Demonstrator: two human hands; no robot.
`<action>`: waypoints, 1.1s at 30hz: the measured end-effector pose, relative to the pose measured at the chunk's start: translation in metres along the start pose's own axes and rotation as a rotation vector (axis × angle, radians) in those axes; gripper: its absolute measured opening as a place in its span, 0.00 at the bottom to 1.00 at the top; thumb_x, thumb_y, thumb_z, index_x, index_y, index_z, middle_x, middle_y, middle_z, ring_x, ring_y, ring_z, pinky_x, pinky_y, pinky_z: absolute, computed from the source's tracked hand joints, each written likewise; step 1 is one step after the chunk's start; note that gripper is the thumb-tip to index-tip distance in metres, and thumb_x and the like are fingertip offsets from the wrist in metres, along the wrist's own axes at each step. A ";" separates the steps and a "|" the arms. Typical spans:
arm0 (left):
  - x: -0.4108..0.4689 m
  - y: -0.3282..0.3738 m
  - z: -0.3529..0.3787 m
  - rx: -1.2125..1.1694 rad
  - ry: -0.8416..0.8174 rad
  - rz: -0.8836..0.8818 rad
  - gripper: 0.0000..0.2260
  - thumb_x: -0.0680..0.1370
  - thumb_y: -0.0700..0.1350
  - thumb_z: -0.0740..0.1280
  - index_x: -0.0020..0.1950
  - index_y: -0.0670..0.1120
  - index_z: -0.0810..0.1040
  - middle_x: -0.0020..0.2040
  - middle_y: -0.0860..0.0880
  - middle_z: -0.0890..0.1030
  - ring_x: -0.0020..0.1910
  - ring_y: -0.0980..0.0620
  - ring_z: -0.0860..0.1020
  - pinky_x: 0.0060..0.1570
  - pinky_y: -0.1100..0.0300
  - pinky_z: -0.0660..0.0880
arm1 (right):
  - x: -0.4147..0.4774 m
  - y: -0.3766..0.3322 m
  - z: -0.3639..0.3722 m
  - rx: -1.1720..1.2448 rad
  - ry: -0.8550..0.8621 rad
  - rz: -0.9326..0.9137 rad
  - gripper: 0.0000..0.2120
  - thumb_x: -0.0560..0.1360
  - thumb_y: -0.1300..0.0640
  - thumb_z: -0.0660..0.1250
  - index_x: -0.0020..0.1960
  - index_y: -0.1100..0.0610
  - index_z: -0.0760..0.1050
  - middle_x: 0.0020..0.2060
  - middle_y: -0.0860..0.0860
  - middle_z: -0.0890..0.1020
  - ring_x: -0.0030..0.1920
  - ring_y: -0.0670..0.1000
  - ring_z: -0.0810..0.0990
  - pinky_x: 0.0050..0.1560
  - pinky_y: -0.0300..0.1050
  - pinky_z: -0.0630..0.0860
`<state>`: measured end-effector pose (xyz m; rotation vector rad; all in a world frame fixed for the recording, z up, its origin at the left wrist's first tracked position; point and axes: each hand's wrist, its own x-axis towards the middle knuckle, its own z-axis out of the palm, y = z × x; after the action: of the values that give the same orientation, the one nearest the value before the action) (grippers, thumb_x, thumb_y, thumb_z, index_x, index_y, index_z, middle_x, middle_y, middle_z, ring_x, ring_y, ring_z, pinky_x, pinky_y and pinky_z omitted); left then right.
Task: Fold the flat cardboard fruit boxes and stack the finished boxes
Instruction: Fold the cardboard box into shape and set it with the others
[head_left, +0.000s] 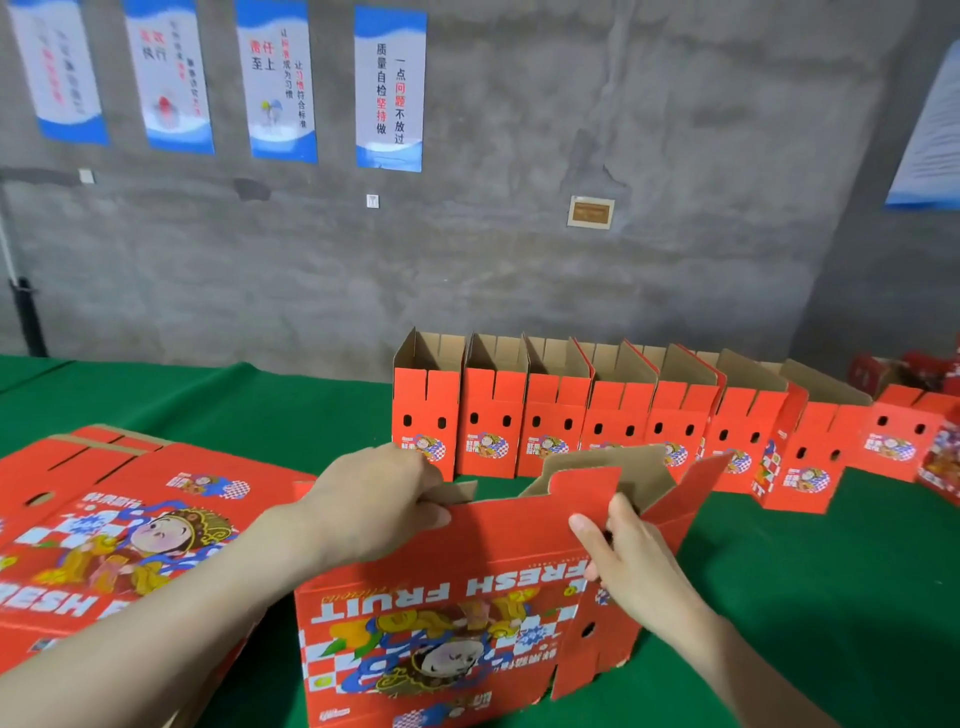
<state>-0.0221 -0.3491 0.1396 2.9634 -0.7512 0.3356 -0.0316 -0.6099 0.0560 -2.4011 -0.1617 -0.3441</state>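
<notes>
Shaping one flat blank into a box, and by the look of it somewhere in the middle of that step. Holding the half-open box (457, 597) upright on the green table cover (779, 597), with the print toward the wearer and reading upside down. Gripping its top edge with the left hand (379, 499), curling the fingers over the rim and pressing the thumb against the red face. Pinching the stepped red flap (587, 493) between thumb and fingers of the right hand (628, 556), just right of the left hand's hold. Keeping no hold on the end flap (691, 499), sticking out loose beyond and right of that pinch.

Judging the next move: bending the pinched flap inward while steadying the wall with the left hand, then bringing the loose end flap round to lock. Calling for a clean crease along the score line and care against tearing at the slots. Not telling whether the bottom is closed, hidden as it is behind the near wall.

Counting now:
- One box in the hands.
- Lying just left of the left forearm, one pile of flat blanks (119, 519), packed too tightly for counting sheets.
- Standing beyond both hands, a row of finished boxes (615, 426), side by side with open tops up. Showing eight clearly, possibly a ninth cut off at the right edge.
- Hanging on the wall far beyond the grip, four posters (387, 88) in a line.

Not yet stacking anything, judging from that single row.
</notes>
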 end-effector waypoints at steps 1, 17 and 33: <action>0.002 0.000 -0.003 0.000 -0.033 -0.010 0.12 0.78 0.56 0.64 0.50 0.50 0.81 0.43 0.51 0.80 0.47 0.47 0.78 0.42 0.59 0.72 | -0.002 0.000 0.000 -0.020 -0.021 0.005 0.11 0.81 0.46 0.56 0.46 0.52 0.65 0.36 0.54 0.80 0.36 0.51 0.81 0.40 0.47 0.77; 0.040 -0.035 -0.027 -0.032 -0.026 -0.295 0.16 0.77 0.45 0.63 0.30 0.49 0.65 0.34 0.48 0.74 0.38 0.44 0.72 0.36 0.60 0.65 | -0.026 -0.004 0.001 -0.129 0.079 -0.069 0.18 0.74 0.37 0.50 0.44 0.52 0.64 0.28 0.46 0.76 0.27 0.43 0.75 0.32 0.35 0.65; 0.019 -0.115 0.035 -0.901 0.544 -0.875 0.16 0.77 0.40 0.66 0.30 0.37 0.71 0.26 0.43 0.72 0.16 0.49 0.72 0.16 0.62 0.70 | -0.023 0.001 -0.020 0.363 0.326 0.179 0.11 0.73 0.49 0.70 0.42 0.56 0.82 0.42 0.58 0.82 0.42 0.60 0.82 0.49 0.62 0.78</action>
<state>0.0562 -0.2606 0.1082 1.9172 0.3887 0.5043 -0.0577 -0.6242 0.0633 -1.9539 0.1291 -0.5638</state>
